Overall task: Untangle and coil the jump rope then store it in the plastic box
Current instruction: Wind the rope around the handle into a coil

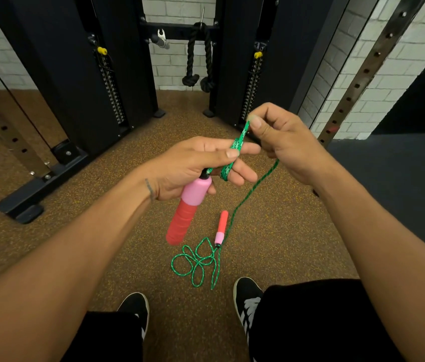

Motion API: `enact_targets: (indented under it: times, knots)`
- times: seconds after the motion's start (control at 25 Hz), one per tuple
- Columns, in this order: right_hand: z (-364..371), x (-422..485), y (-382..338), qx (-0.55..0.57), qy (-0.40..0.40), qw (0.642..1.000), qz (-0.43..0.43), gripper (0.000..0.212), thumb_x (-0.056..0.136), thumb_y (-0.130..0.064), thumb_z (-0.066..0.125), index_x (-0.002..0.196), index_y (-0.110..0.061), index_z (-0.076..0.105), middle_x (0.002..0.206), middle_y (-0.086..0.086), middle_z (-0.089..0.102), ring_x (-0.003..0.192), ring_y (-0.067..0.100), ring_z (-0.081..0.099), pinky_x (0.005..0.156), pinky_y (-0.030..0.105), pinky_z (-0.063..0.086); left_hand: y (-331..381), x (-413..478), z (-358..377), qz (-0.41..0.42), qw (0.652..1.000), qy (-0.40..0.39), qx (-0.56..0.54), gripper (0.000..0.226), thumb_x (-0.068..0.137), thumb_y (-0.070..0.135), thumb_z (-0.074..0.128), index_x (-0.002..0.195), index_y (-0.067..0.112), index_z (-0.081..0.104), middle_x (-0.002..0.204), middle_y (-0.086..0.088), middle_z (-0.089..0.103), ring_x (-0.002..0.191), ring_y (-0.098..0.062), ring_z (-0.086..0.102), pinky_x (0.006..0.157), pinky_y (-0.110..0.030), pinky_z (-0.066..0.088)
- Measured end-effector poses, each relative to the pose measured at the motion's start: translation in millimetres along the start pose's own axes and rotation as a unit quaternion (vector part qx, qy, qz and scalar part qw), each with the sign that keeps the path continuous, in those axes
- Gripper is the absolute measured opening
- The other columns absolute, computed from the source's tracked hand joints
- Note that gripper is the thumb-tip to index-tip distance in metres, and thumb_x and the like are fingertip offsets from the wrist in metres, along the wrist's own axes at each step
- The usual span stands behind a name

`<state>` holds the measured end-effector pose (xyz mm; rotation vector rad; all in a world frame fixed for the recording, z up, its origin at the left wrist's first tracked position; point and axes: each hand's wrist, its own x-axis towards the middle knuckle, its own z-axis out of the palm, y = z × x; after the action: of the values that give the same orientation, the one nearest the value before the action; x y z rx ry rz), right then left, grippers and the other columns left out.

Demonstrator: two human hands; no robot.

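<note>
The jump rope has a green speckled cord (pixel 252 190) and two red-and-pink handles. My left hand (pixel 195 165) holds one handle (pixel 186 210) near its pink top, the red grip hanging down, with a few turns of cord looped over its fingers. My right hand (pixel 282 141) pinches the top of that loop between thumb and forefinger. From there the cord drops to the floor, where the second handle (pixel 221 227) lies beside a loose tangle of cord (pixel 197 263). No plastic box is in view.
I stand on brown speckled gym flooring (pixel 101 231), my black shoes (pixel 246 299) just behind the tangle. A black cable machine (pixel 81 87) with weight stacks and a hanging black rope attachment (pixel 198 61) stands ahead. A dark mat (pixel 389 178) lies to the right.
</note>
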<state>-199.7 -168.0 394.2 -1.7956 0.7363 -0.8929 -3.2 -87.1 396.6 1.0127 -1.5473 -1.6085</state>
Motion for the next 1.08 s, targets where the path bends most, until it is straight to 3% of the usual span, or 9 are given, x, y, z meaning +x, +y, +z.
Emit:
enact_targets:
  times: [0.16, 0.4, 0.48, 0.56, 0.64, 0.76, 0.92, 0.96, 1.08]
  knots:
    - [0, 0, 10, -0.006, -0.007, 0.999, 0.044, 0.027, 0.102, -0.033, 0.052, 0.079, -0.033, 0.066, 0.067, -0.002, 0.044, 0.053, 0.007, 0.028, 0.049, 0.027, 0.019, -5, 4, 2, 0.003, 1.000, 0.006, -0.029, 0.034, 0.099, 0.023, 0.047, 0.130, 0.020, 0.062, 0.099, -0.006, 0.076, 0.079, -0.006, 0.066, 0.048, -0.017, 0.044]
    - [4, 0, 16, -0.024, -0.024, 0.996, 0.081, 0.027, 0.104, -0.033, 0.049, 0.083, -0.025, 0.064, 0.059, -0.012, 0.044, 0.050, 0.004, 0.030, 0.048, 0.020, 0.023, -3, 2, 0, 0.012, 0.997, 0.007, -0.077, 0.033, 0.097, 0.022, 0.046, 0.124, 0.014, 0.065, 0.095, -0.009, 0.077, 0.072, -0.005, 0.066, 0.045, -0.018, 0.044]
    - [6, -1, 20, -0.057, -0.052, 0.990, 0.115, 0.025, 0.105, -0.030, 0.047, 0.092, -0.017, 0.065, 0.061, -0.008, 0.041, 0.050, 0.004, 0.030, 0.047, 0.020, 0.024, -3, 3, 2, 0.027, 0.995, 0.037, -0.093, 0.031, 0.099, 0.020, 0.044, 0.118, 0.011, 0.067, 0.085, -0.007, 0.076, 0.063, -0.003, 0.064, 0.044, -0.018, 0.044]
    - [11, -3, 23, -0.058, -0.091, 0.983, 0.148, 0.027, 0.105, -0.029, 0.046, 0.092, -0.021, 0.068, 0.065, -0.002, 0.041, 0.051, 0.006, 0.032, 0.049, 0.023, 0.025, -4, 5, 5, 0.046, 0.990, 0.078, -0.105, 0.031, 0.101, 0.020, 0.041, 0.114, 0.011, 0.068, 0.080, -0.003, 0.076, 0.061, -0.003, 0.064, 0.042, -0.017, 0.044]
    - [17, -5, 24, -0.061, -0.119, 0.978, 0.163, 0.030, 0.104, -0.033, 0.047, 0.084, -0.028, 0.069, 0.066, -0.002, 0.046, 0.052, 0.007, 0.038, 0.051, 0.025, 0.030, -5, 5, 7, 0.058, 0.984, 0.097, -0.139, 0.032, 0.103, 0.021, 0.040, 0.118, 0.012, 0.066, 0.088, -0.004, 0.078, 0.068, -0.004, 0.068, 0.043, -0.017, 0.045]
    - [27, -7, 25, -0.081, -0.179, 0.963, 0.182, 0.030, 0.103, -0.038, 0.050, 0.084, -0.031, 0.072, 0.073, 0.002, 0.055, 0.061, 0.015, 0.049, 0.057, 0.029, 0.040, -1, 5, 6, 0.066, 0.972, 0.109, -0.195, 0.034, 0.103, 0.019, 0.040, 0.131, 0.012, 0.058, 0.117, -0.011, 0.073, 0.092, -0.008, 0.071, 0.046, -0.017, 0.049]
    - [30, -12, 2, -0.135, -0.252, 0.950, 0.128, 0.026, 0.100, -0.041, 0.054, 0.095, -0.025, 0.074, 0.068, -0.007, 0.050, 0.060, 0.007, 0.043, 0.057, 0.023, 0.035, -8, 9, -7, 0.047, 0.979, 0.181, -0.083, 0.037, 0.104, 0.017, 0.041, 0.140, 0.012, 0.051, 0.119, -0.005, 0.073, 0.101, -0.011, 0.071, 0.059, -0.025, 0.054]
    - [28, -14, -6, -0.148, -0.247, 0.953, 0.098, 0.025, 0.099, -0.040, 0.056, 0.094, -0.024, 0.075, 0.066, -0.011, 0.049, 0.059, 0.004, 0.041, 0.057, 0.020, 0.034, -11, 9, -10, 0.039, 0.981, 0.187, -0.027, 0.037, 0.104, 0.018, 0.042, 0.140, 0.014, 0.051, 0.118, 0.000, 0.073, 0.096, -0.013, 0.071, 0.063, -0.028, 0.052]
    - [22, -15, -14, -0.103, -0.184, 0.976, 0.058, 0.029, 0.099, -0.033, 0.057, 0.082, -0.015, 0.072, 0.063, -0.008, 0.050, 0.056, 0.002, 0.038, 0.054, 0.017, 0.031, -16, 8, -15, 0.016, 0.982, 0.177, 0.066, 0.034, 0.102, 0.023, 0.048, 0.135, 0.022, 0.058, 0.120, 0.004, 0.071, 0.072, -0.015, 0.062, 0.052, -0.023, 0.049]
